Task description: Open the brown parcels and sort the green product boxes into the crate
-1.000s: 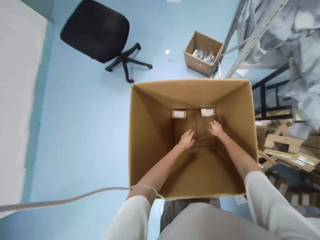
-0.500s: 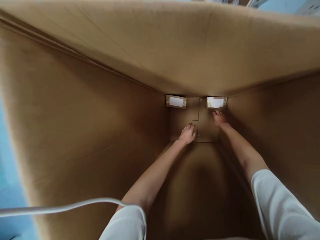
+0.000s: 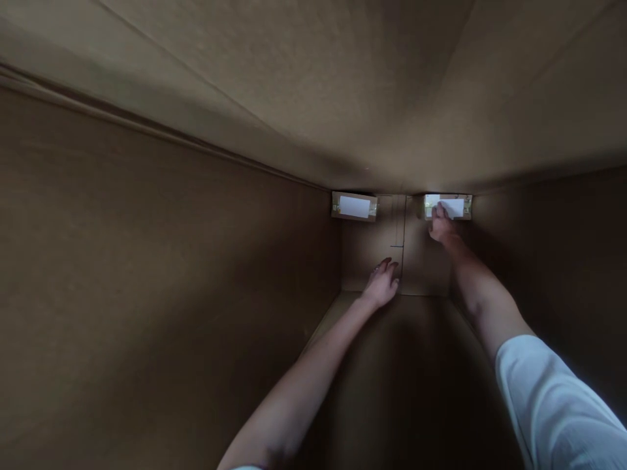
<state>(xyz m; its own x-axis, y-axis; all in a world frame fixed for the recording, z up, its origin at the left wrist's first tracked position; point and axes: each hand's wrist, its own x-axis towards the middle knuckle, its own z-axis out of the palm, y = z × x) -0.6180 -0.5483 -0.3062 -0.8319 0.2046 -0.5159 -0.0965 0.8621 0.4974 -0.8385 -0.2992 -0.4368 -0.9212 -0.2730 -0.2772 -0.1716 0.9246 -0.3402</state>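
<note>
Both my arms reach down inside a deep, large cardboard box [image 3: 161, 281]. At its far end lie two small brown cartons with white labels, a left carton [image 3: 354, 207] and a right carton [image 3: 462, 209]. My right hand [image 3: 442, 224] is at the right carton, its fingers over the label's left part; whether they press on it I cannot tell. Those fingers are stretched forward and grip nothing visible. My left hand [image 3: 382, 285], a ring on one finger, hovers near the box bottom [image 3: 367, 248], fingers apart and holding nothing.
Tall cardboard walls rise on every side. A long fold [image 3: 196, 143] runs along the upper left wall. A seam with a short dark line crosses the bottom between the two cartons. Deep shadow covers the near wall [image 3: 401, 391].
My right hand has moved up onto the right carton's label. My view has moved deeper into the box, so the outside and the white cable no longer show, and everything looks darker.
</note>
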